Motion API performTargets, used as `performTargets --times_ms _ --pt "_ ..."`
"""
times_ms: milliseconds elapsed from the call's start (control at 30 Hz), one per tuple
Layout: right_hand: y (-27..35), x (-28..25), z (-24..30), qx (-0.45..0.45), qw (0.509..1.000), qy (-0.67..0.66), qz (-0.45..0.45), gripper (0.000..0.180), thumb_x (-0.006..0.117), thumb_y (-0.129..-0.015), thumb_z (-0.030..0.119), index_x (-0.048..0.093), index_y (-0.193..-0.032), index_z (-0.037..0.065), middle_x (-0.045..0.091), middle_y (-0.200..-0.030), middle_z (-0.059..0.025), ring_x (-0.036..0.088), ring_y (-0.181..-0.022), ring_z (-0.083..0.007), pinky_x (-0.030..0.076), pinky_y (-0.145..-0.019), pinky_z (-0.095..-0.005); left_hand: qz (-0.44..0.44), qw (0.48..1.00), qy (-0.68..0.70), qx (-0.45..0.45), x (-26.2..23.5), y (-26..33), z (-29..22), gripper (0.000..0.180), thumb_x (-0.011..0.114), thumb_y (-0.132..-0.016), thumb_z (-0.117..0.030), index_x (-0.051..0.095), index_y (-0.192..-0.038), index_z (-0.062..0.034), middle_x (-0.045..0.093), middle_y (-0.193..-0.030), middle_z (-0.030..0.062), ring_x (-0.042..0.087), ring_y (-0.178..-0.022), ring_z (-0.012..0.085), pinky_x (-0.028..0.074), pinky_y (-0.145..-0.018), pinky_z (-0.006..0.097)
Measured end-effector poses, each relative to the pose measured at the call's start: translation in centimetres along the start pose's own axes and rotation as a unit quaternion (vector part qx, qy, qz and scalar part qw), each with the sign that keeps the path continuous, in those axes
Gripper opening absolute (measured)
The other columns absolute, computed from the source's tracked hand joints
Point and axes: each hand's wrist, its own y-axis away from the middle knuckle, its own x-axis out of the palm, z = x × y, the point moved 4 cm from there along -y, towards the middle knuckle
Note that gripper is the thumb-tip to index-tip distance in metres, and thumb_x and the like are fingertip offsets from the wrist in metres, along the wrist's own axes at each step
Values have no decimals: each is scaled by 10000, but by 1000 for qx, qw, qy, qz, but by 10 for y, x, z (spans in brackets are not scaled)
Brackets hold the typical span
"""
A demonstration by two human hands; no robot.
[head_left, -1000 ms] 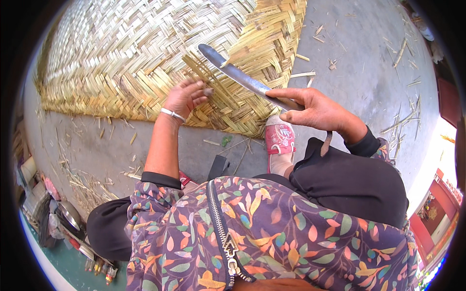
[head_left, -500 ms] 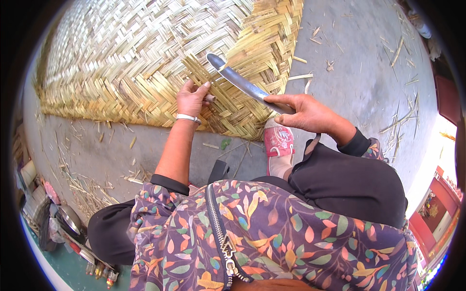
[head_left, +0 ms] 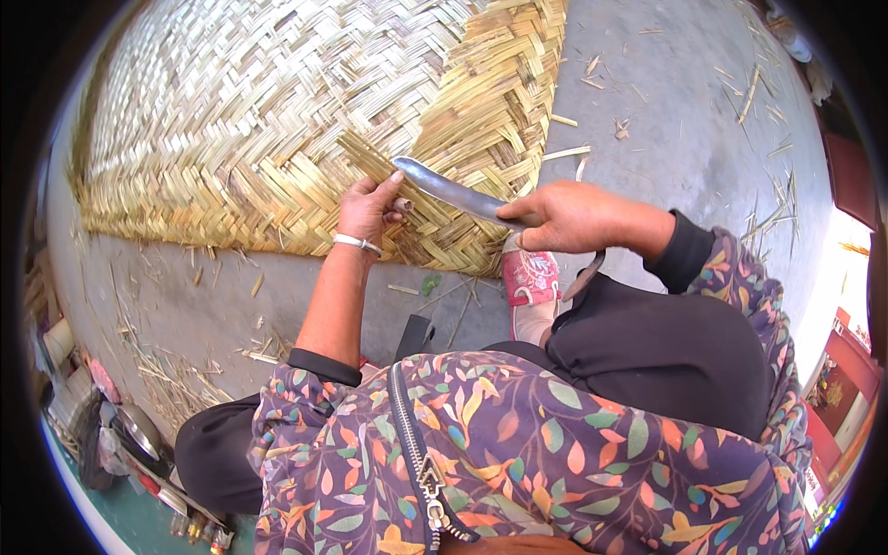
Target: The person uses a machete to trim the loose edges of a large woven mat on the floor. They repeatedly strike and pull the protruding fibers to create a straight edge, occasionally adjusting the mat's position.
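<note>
A large woven bamboo mat (head_left: 268,120) lies on the concrete ground ahead of me. My left hand (head_left: 368,211), with a silver bangle at the wrist, pinches a bamboo strip (head_left: 370,165) that sticks up from the mat's near edge. My right hand (head_left: 575,215) grips the handle of a long curved knife (head_left: 453,191). The blade points left, its tip just above my left thumb and the strip. My pink shoe (head_left: 530,276) rests on the mat's edge below the knife.
Bamboo scraps and splinters (head_left: 758,92) are scattered over the grey concrete (head_left: 675,139). Metal pots and clutter (head_left: 129,435) sit at the lower left. My black trousers and patterned jacket fill the lower part of the view.
My left hand rose from flat on the mat and took hold of a strip. The knife swung down and left, closer to that hand.
</note>
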Motion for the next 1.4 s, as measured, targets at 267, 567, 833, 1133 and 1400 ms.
performTargets --times_ms 267,567,833,1133,1400 --pt "-4 -3 10 -6 998 -60 -2 573 618 -826 321 592 -1299 -1 659 -1198 -214 640 -1099 -317 492 -936 -365 31 999 -13 -15 -2 6 -2 299 744 -891 -258 615 -991 -8 682 -820 77 702 -668 155 540 -507 214" --pt "-5 -3 -8 4 998 -54 -9 569 621 -826 343 600 -1306 39 683 -1147 -197 656 -1059 -314 503 -918 -376 52 999 5 -12 7 7 -2 325 730 -902 -268 612 -1050 -3 678 -856 62 684 -690 155 557 -558 252" --pt "-23 39 -31 15 995 44 -93 529 601 -834 334 574 -1339 175 709 -933 -157 686 -876 -328 535 -792 -440 67 997 47 1 15 -5 2 321 707 -921 -294 628 -1059 -15 680 -859 49 679 -693 135 550 -564 248" --pt "-74 45 -40 -26 980 60 -190 554 599 -849 329 506 -1390 249 684 -792 -144 678 -734 -328 538 -687 -450 8 999 -2 -34 29 -14 -2 333 706 -916 -337 627 -1033 -36 702 -859 53 676 -636 132 522 -520 226" --pt "-90 42 -36 8 982 88 -167 560 609 -848 333 495 -1392 262 695 -865 -149 686 -804 -328 539 -726 -448 57 991 29 -120 32 -5 2 241 726 -898 -294 659 -956 -71 693 -765 27 604 -520 101 483 -437 226"
